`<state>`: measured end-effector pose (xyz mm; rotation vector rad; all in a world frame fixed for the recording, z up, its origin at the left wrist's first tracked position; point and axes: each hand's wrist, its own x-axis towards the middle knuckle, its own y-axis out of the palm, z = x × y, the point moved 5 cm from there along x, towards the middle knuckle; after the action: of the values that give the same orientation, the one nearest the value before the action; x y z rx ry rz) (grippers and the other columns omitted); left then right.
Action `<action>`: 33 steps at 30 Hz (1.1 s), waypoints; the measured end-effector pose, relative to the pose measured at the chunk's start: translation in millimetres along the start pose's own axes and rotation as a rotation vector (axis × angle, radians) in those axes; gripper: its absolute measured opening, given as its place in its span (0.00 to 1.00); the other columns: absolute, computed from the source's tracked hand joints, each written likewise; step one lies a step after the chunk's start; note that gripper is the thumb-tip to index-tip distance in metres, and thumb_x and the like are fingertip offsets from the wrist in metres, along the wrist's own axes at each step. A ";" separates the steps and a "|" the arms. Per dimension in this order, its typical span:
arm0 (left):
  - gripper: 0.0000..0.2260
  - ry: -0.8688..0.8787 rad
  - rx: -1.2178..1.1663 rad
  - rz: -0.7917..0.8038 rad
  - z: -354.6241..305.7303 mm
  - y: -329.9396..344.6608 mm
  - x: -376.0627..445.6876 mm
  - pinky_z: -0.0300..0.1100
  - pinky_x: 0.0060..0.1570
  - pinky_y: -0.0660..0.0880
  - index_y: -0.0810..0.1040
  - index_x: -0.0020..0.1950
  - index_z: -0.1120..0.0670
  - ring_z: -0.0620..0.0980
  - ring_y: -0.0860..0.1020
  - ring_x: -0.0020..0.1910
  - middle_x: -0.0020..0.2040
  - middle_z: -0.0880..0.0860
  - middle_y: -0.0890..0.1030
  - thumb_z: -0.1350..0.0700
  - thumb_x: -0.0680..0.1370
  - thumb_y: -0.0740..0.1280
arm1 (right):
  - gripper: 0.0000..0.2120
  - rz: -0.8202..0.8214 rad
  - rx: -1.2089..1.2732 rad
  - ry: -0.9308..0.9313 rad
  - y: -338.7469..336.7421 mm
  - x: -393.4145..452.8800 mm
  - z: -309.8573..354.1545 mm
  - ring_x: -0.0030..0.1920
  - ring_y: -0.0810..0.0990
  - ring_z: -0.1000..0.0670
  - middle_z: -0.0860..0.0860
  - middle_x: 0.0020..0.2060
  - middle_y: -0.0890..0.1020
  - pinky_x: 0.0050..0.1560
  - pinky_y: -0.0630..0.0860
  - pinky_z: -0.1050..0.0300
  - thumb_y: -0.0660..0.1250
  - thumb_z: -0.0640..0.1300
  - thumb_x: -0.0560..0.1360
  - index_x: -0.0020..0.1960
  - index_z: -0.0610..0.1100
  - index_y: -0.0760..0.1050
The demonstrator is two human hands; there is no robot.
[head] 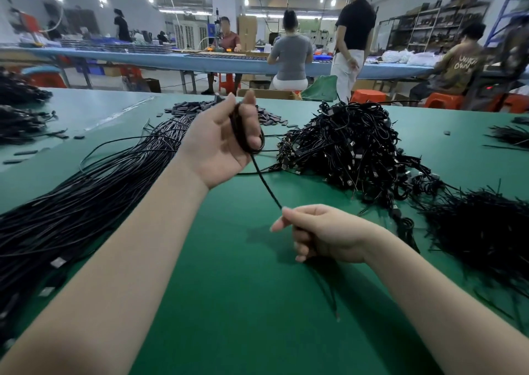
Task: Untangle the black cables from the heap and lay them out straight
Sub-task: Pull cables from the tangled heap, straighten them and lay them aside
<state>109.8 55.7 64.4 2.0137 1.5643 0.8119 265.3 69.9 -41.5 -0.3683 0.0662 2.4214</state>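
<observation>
My left hand (220, 139) is raised above the green table (243, 303), palm toward me, with a coil of black cable (243, 134) looped round its thumb. One strand (264, 182) runs down from the coil to my right hand (323, 234), which pinches it between thumb and fingers; the cable's loose end trails under that hand toward me. The tangled heap of black cables (349, 148) lies behind and to the right of my hands. A long bundle of straightened cables (94, 194) stretches along the left side of the table.
A pile of black cable ties (483, 231) lies at the right. Small dark plastic parts (186, 108) are scattered behind my left hand. More cable bunches (20, 122) sit at the far left. Several people work at a blue table (229, 62) beyond.
</observation>
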 end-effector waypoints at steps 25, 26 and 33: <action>0.16 -0.117 0.212 -0.081 50.4 -5.5 14.4 0.33 0.25 0.61 0.68 0.39 0.51 0.41 0.62 0.23 0.26 0.44 0.63 0.48 0.84 0.52 | 0.12 -0.404 -0.101 -0.288 -11.4 1.0 24.3 0.45 0.81 0.56 0.54 0.44 0.85 0.47 0.76 0.65 0.58 0.50 0.81 0.51 0.50 0.79; 0.15 -0.141 0.228 -0.071 55.2 -5.7 15.0 0.33 0.26 0.63 0.68 0.39 0.51 0.41 0.63 0.24 0.26 0.44 0.65 0.48 0.84 0.52 | 0.12 -0.374 -0.003 -0.267 -10.8 2.0 23.8 0.46 0.83 0.55 0.54 0.43 0.85 0.49 0.77 0.61 0.57 0.51 0.81 0.50 0.50 0.78; 0.16 -0.195 0.668 -0.150 69.0 -14.7 16.6 0.37 0.38 0.75 0.71 0.40 0.52 0.46 0.73 0.33 0.32 0.47 0.74 0.48 0.84 0.53 | 0.06 -0.465 0.082 -0.289 -17.0 5.0 15.4 0.34 0.79 0.55 0.52 0.37 0.81 0.43 0.79 0.60 0.63 0.43 0.80 0.48 0.44 0.78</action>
<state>150.4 75.3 7.7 2.2739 2.0113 0.0122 268.7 88.3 -27.3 0.0106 -0.0446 1.9798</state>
